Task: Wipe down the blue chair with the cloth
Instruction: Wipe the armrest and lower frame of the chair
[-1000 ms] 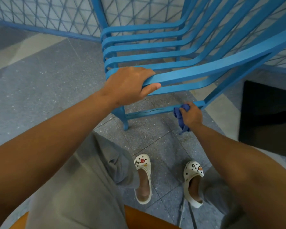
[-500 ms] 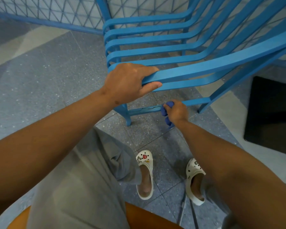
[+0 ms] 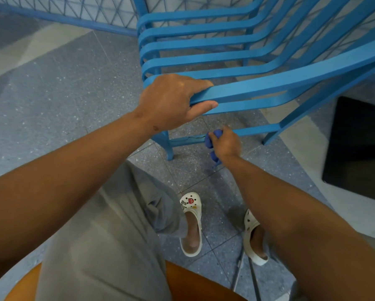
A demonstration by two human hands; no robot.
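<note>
1. The blue chair (image 3: pixel 258 88) stands on the grey tiled floor (image 3: pixel 52 101), tipped toward the person, its slatted seat nearest the camera and its back running up to the right.
2. Low down, a thin crossbar (image 3: pixel 256 130) joins the front leg (image 3: pixel 167 144) to the other legs. It shows a dark crack line just left of the cloth.
3. The cloth (image 3: pixel 211 141), dark blue and bunched, sits against that crossbar, with a tail hanging below the hand.
4. The right hand (image 3: pixel 226 143) has its fingers curled tight around the cloth and presses it on the bar.
5. The left hand (image 3: pixel 171 101) is clamped on the nearest seat slat, thumb under and fingers over, steadying the tilted frame.
6. Step in hand, by judgement: wiping the lower crossbar.
7. To do it well: wrap the cloth around the bar so top, sides and underside are wiped in one pass, not just the face.
8. Run long strokes along the bar, end to end, reaching the joints at each leg where dirt likely gathers.
9. Go gently over the cracked stretch, since the cloth may snag there.
10. The left hand's firm grip matters, or the chair could rock under the pressure.
11. The person's white clogs (image 3: pixel 191 222) stand close below, well clear of the leg.
</note>
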